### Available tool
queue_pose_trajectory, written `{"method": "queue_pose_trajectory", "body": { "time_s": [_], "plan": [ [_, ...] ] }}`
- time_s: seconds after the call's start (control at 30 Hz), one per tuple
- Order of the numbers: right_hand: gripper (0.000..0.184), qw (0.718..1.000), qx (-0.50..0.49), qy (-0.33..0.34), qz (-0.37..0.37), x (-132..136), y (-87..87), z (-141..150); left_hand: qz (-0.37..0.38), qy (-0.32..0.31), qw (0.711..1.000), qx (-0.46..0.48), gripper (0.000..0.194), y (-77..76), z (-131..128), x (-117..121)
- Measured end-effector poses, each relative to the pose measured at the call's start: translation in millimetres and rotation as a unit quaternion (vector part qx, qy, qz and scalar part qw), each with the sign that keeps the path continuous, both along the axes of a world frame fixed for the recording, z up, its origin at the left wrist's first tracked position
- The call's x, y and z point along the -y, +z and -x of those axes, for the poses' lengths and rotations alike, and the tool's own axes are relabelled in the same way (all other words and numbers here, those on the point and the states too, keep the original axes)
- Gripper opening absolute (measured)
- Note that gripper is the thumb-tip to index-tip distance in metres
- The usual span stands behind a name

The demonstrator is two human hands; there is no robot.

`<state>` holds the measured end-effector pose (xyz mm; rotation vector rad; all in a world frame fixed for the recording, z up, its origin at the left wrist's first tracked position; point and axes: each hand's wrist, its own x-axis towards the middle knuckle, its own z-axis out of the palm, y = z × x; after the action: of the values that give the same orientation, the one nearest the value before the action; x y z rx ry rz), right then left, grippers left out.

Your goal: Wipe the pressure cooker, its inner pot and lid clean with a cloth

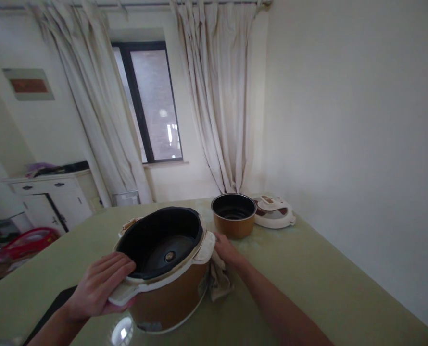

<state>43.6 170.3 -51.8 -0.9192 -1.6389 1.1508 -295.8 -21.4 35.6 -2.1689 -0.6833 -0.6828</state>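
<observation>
A brown electric pressure cooker with a white rim and a black inside stands lidless on the table, tilted slightly. My left hand is closed round its white left handle, fingertips over the rim. At the opposite side, my right hand holds a beige cloth against the cooker, just beside the right handle. The right fingertips are partly hidden behind that handle. Behind my right hand sits a golden-brown inner pot with a dark interior. The white and brown cooker lid lies to the right of that pot.
The pale green table meets a white wall on the right. A dark flat object lies under my left forearm. Beyond the table are curtains, a window, a white cabinet and a red basket at left.
</observation>
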Motion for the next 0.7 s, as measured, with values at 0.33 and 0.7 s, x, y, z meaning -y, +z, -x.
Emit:
{"method": "queue_pose_trajectory", "body": {
  "time_s": [0.33,0.7],
  "plan": [
    [0.039,0.981,0.005,-0.168,-0.096,110.0,-15.5,-18.3,-0.029,0.052,0.998,0.016,0.032,10.4,-60.5,-1.2],
    [0.043,0.967,0.017,-0.163,-0.197,161.5,-46.5,14.0,-0.030,0.275,0.956,0.102,0.041,9.3,-185.4,-53.9]
  ]
}}
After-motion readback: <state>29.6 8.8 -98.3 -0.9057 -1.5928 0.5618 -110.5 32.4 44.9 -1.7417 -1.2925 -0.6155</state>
